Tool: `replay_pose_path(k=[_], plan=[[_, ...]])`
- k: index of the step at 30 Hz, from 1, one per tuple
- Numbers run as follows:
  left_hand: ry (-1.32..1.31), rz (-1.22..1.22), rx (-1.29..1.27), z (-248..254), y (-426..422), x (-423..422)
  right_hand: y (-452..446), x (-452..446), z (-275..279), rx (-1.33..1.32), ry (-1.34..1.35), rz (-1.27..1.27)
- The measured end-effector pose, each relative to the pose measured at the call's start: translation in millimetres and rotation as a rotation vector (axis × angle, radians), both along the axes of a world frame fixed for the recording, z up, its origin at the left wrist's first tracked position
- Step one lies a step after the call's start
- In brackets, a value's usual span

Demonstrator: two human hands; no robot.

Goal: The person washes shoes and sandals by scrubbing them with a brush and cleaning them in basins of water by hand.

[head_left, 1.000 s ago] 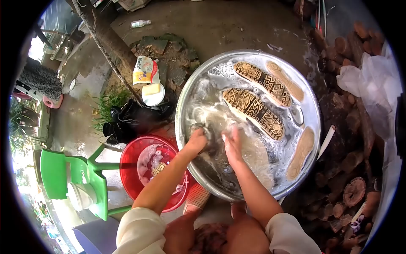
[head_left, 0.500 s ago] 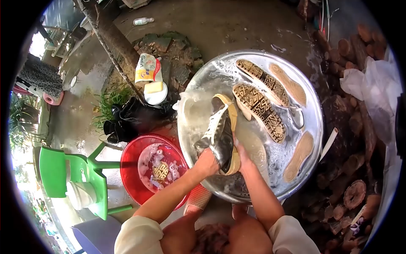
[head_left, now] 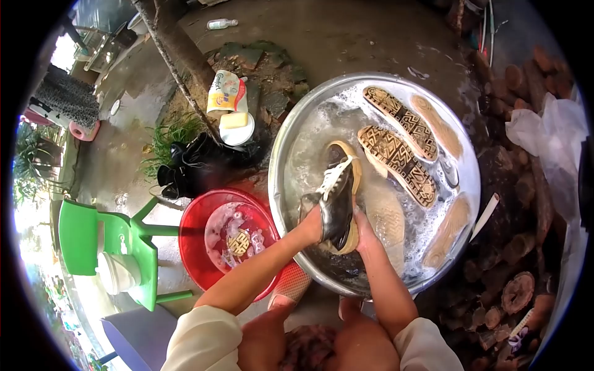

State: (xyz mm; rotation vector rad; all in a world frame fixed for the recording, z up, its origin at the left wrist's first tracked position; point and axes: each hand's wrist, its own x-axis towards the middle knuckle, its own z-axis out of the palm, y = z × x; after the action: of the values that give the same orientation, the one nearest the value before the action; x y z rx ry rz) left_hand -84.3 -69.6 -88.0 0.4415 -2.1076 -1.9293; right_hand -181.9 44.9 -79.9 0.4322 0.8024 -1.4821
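A wet black shoe (head_left: 338, 201) with white laces and a tan sole is held over the soapy water of a round metal basin (head_left: 279, 145). My left hand (head_left: 312, 226) is closed on its heel end at the left. My right hand (head_left: 364, 232) grips the sole side from the right, its fingers partly hidden. To the right, two shoes lie with patterned soles up, an upper one (head_left: 401, 120) and a lower one (head_left: 397, 162). Insoles rest at the basin's right side, one at the top (head_left: 436, 125) and one lower down (head_left: 447, 232); another pale insole (head_left: 387, 216) lies under water.
A red basin (head_left: 192, 247) with suds and a patterned item stands left of the metal one. Further left is a green chair (head_left: 77, 238) bearing a white bucket (head_left: 119, 272). Black shoes (head_left: 176, 173), a soap bar (head_left: 234, 120) and a bag (head_left: 227, 91) lie beyond. Logs (head_left: 518, 292) are piled right.
The black shoe came up out of the water between my hands and now sits slightly lower, tilted over the basin. The whole view has shifted a little, moving the basin rightward.
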Motion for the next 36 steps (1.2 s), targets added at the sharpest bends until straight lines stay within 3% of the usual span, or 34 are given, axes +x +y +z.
replay_pose_path(k=[2,4,5,7,9,11,13,14,16,17,18,20,21,22,24,26,29,31,34,35,36], plan=[[0.025,0.080,-0.124,-35,-5,-11,-2,4,3,-0.065,0.137,-0.017],[-0.472,-0.137,-0.657,37,-15,-27,-6,1,-9,-0.037,0.171,0.007],[-0.416,-0.052,-0.480,43,-18,-26,-9,-2,-11,-0.025,0.188,0.018],[-0.323,0.023,-1.022,7,-16,-31,-9,-6,-5,-0.001,0.164,0.028],[-0.341,-0.314,-1.005,6,-25,-24,-2,-11,-1,-0.054,0.146,0.048],[-0.499,-0.727,-1.032,98,-28,-33,1,-12,0,-0.049,0.086,0.023],[-0.221,-0.280,-0.351,25,-11,-5,2,-16,10,-0.016,-0.045,0.045],[-0.001,-0.119,-0.073,33,-7,4,2,-15,13,-0.131,-0.057,0.036],[-0.368,-0.271,-0.274,45,-5,-4,1,-9,2,-0.098,0.015,0.024],[-0.649,-0.500,-0.853,62,-13,-18,1,-7,0,-0.081,0.061,0.017],[-0.580,-0.322,-0.454,40,-13,-17,0,1,3,-0.090,0.205,-0.007],[-0.236,0.069,0.422,-3,-14,-16,1,0,-9,-0.031,0.208,-0.024],[-0.317,-0.014,0.012,-9,-17,-28,-1,-3,-15,-0.022,0.188,-0.018],[-0.452,-0.139,-0.579,-14,-14,-37,2,-7,-20,-0.024,0.188,-0.019],[-0.473,-0.290,-0.918,-1,-14,-40,8,-12,-16,-0.022,0.174,-0.020],[-0.391,-0.449,-0.902,14,-10,-33,19,-26,-30,-0.025,0.114,0.047],[-0.071,-0.227,-0.172,3,-4,-6,14,-26,-29,0.010,0.037,-0.004],[-0.054,0.046,0.407,-8,7,-3,12,-25,-39,0.023,0.071,-0.026],[-0.106,0.046,0.363,-9,2,-17,8,-10,-24,-0.041,0.169,-0.021],[-0.089,0.061,0.376,-16,1,-23,4,-8,-20,0.031,0.324,-0.023],[-0.169,0.008,0.114,-32,-2,-26,9,-12,-34,0.029,0.281,-0.023]])
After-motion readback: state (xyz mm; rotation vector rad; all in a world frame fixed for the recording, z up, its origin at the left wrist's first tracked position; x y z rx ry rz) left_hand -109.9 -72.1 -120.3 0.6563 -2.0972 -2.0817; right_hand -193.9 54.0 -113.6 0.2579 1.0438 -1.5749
